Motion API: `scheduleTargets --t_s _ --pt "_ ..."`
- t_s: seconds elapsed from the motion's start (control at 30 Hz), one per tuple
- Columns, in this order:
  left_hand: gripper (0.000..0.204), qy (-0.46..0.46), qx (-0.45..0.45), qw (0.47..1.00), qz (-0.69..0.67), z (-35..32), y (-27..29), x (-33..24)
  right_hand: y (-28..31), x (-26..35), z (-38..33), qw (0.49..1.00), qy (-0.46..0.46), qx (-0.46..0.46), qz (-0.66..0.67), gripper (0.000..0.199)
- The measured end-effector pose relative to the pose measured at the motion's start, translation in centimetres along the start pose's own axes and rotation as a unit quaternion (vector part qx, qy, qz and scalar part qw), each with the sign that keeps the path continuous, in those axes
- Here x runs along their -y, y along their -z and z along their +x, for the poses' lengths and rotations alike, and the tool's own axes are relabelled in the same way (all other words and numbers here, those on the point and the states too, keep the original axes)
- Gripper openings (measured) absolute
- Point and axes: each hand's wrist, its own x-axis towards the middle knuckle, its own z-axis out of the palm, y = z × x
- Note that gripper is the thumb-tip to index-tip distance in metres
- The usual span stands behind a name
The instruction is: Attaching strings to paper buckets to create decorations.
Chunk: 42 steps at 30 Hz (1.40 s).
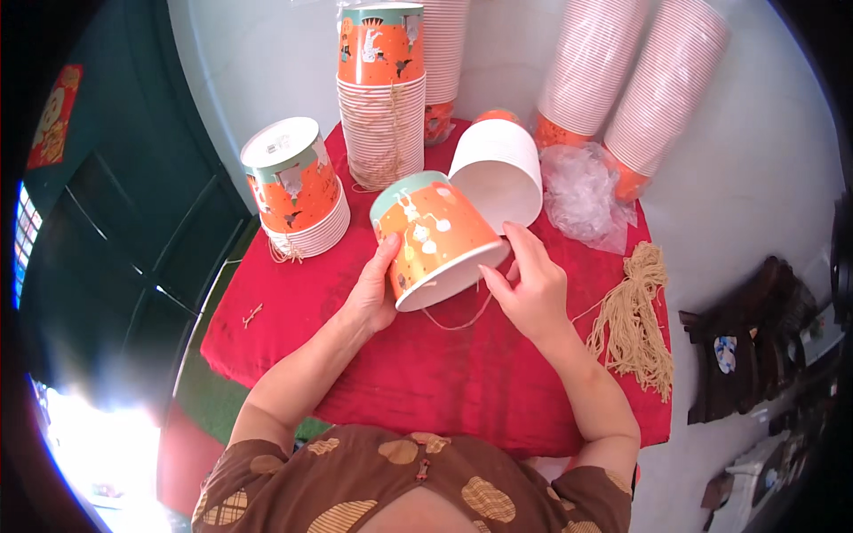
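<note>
My left hand (378, 289) holds an orange paper bucket (435, 233) with a green band, tilted so its white-rimmed mouth faces down and toward me. A thin twine cord (458, 327) hangs in a loop below the mouth. At the bucket's right rim is my right hand (533, 280), its thumb in front of the mouth and fingers by the outer wall. The cord's upper end runs toward that thumb, and the pinch appears closed on it; the exact contact is hidden. Just behind lies a white bucket (498, 169) on its side, mouth toward me.
A short bucket stack (298, 191) and a taller one (382, 107) stand upside down at the back left. Plastic-wrapped stacks (591, 71) lean on the wall, near a crumpled plastic bag (582, 195). A twine bundle (635, 324) lies at the red tablecloth's (400, 382) right edge.
</note>
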Motion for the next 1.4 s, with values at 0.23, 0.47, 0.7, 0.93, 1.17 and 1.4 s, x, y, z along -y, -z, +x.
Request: scheduleTargets --t_s 0.23,0.47,0.7,0.93,1.17,1.4 --pt "0.063 -0.08 0.01 0.996 -0.03 -0.1 0.0 0.7 -3.0 3.5 -3.5 0.896 -0.211 0.119 0.372 0.02" --pt "0.062 -0.114 0.014 0.993 0.008 -0.4 0.6 1.8 -4.5 4.2 -4.0 0.748 -0.293 0.185 0.566 0.022" --pt "0.07 -0.124 0.009 0.992 0.026 -0.6 0.9 2.5 -6.0 3.9 -5.4 0.809 -0.235 0.114 0.526 0.024" --pt "0.069 -0.12 0.018 0.992 0.035 -0.9 1.0 2.4 -4.9 4.4 -4.6 0.77 -0.279 0.14 0.556 0.024" --pt "0.07 -0.104 0.006 0.994 0.029 -1.2 0.6 2.7 -4.8 4.7 -4.6 0.804 -0.268 0.127 0.514 0.018" --pt "0.07 -0.084 0.022 0.996 0.016 -1.4 0.5 2.9 -4.5 4.2 -4.4 0.865 -0.201 0.115 0.446 0.006"
